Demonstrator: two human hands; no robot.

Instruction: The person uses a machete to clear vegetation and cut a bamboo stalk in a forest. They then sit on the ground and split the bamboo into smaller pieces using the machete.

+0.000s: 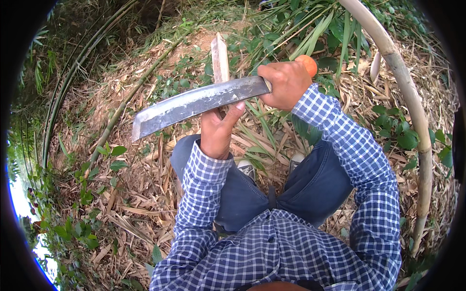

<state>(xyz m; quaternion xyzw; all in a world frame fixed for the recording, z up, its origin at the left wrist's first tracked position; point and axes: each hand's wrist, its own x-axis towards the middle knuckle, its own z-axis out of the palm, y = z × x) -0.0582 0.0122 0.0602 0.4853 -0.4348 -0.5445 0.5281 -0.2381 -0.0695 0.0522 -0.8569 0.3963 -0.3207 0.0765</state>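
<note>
Grey machete [201, 100] clasped by right fingers [273, 75], wood [220, 58] partly covered, left fingers' [235, 115] hold unclear

Check out this machete [201, 103]: long, wide dark-grey blade, pretty scuffed up with pale patches, kinda squared-off tip. Held up in the air, slanting from the tip at near left over to a rounded orange handle end [307, 65] at far right, most of the grip hidden. Also got a pale strip of split wood [220, 58], pointed at the far end. Pokes out past the blade's far edge, near part hidden behind it; can't tell if touching.
</note>
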